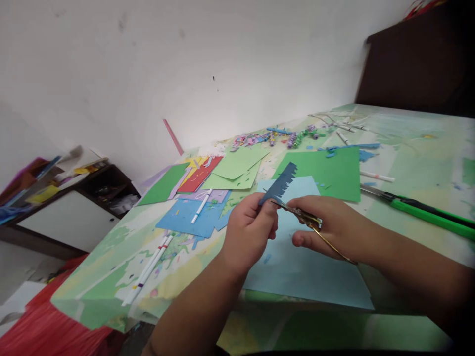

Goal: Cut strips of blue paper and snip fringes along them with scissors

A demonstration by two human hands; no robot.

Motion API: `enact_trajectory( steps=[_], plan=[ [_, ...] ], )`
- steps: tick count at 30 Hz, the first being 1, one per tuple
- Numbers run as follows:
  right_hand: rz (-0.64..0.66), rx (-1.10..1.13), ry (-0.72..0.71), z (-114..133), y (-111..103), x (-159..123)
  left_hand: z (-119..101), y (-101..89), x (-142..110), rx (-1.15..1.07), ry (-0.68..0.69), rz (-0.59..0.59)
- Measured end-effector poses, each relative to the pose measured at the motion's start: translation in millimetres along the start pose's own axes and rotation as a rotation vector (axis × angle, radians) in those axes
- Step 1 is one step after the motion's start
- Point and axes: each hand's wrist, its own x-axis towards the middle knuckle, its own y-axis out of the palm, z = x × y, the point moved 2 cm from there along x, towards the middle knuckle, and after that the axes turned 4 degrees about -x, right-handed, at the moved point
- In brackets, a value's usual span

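A dark blue strip of paper with a row of fringe-like cuts along its right edge is pinched between the thumb and fingers of my left hand. My right hand grips a pair of gold-handled scissors. Their blades point left and meet the strip's lower end, close to my left thumb. Both hands are above a light blue sheet on the table. A green sheet lies just beyond them.
A floral tablecloth covers the table. Blue sheets, a red sheet and light green sheets lie left. White sticks sit at the front left. A green-handled cutter is on the right; rolled paper pieces lie behind.
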Motion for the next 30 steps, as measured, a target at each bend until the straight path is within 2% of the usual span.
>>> enact_trajectory(
  steps=[9, 17, 26, 30],
  plan=[
    [-0.002, -0.038, -0.032, -1.9, 4.0, -2.2, 0.5, 2.5, -1.6, 0.053, -0.046, 0.035],
    [-0.033, -0.063, -0.055, -3.0, 7.8, -3.3, 0.1, 2.8, -2.0, 0.068, -0.029, 0.007],
    [-0.07, -0.132, -0.061, -3.0, 9.4, -2.6, 2.1, 2.0, -1.3, 0.006, -0.079, 0.025],
    [-0.07, -0.128, -0.047, -2.8, 8.3, -2.5, 2.7, 2.8, 0.7, -0.088, -0.122, 0.062]
  ],
)
